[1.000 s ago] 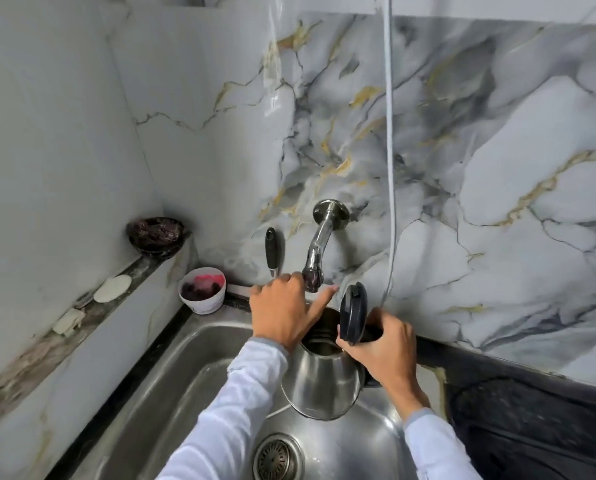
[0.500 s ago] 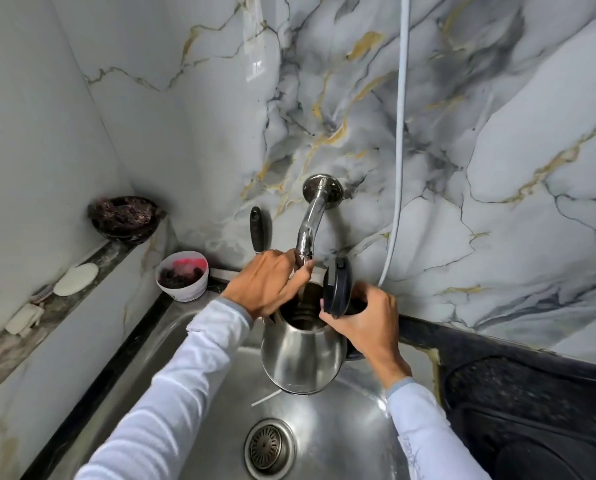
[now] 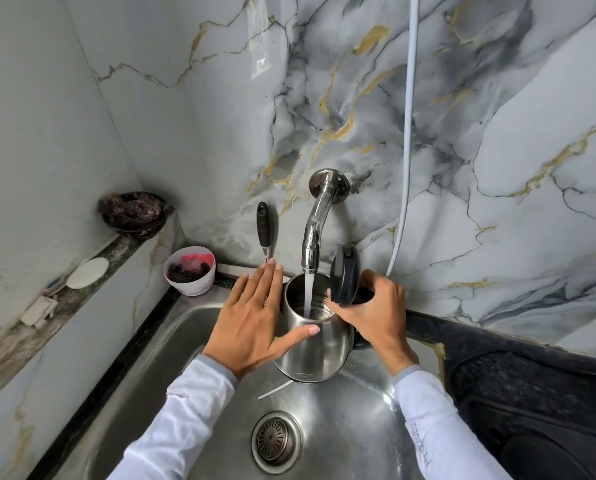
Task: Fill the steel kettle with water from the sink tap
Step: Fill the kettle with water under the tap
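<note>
Water's running now from the curved chrome wall tap (image 3: 315,233) into your rounded steel kettle (image 3: 315,337), held over the sink (image 3: 192,327). Your left hand (image 3: 251,320) has left the spout, spread flat; right hand (image 3: 372,315) grips the handle. Filling's begun.

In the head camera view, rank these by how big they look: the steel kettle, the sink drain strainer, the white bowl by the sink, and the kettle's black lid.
1. Steel kettle
2. Drain strainer and white bowl: alike, unranked; the strainer sits nearer the camera.
3. Black lid, seen partly edge-on.
</note>
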Action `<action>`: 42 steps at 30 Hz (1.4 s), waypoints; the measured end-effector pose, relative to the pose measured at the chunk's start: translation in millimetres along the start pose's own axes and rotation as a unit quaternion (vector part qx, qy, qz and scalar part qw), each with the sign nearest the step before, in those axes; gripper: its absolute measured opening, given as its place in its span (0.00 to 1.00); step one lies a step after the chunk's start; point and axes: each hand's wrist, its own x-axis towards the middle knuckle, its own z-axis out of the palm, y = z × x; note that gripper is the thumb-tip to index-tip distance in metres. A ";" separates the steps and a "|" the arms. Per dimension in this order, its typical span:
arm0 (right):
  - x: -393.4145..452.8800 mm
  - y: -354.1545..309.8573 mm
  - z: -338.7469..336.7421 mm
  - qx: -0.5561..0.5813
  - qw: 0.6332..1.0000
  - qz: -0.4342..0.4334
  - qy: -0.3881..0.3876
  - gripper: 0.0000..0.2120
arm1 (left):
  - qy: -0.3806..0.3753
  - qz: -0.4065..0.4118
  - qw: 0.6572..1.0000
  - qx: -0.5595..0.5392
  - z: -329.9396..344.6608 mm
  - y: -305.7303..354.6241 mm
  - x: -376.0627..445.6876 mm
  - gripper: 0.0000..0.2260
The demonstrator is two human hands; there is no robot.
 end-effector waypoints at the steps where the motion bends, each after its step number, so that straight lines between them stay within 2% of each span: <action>1: -0.5 0.1 -0.4 0.001 1.000 -0.003 0.001 0.23 | -0.009 -0.004 1.000 0.015 2.7 0.4 -3.0 0.54; 15: -8.4 -4.5 3.6 -0.004 1.000 -0.016 -0.003 0.27 | -0.021 -0.029 0.997 0.071 10.0 2.2 -17.2 0.53; 35: -14.2 -5.7 2.9 -0.006 1.000 -0.018 0.001 0.26 | 0.004 -0.020 0.998 0.060 13.0 1.2 -21.1 0.53; 39: -14.5 -4.7 2.2 -0.002 1.000 -0.018 0.003 0.26 | 0.005 -0.017 1.000 0.006 3.1 -2.8 -12.9 0.49; 42: -14.6 -4.9 1.3 -0.006 1.000 -0.020 0.007 0.26 | -0.013 0.000 0.993 -0.113 -14.2 -14.0 7.0 0.41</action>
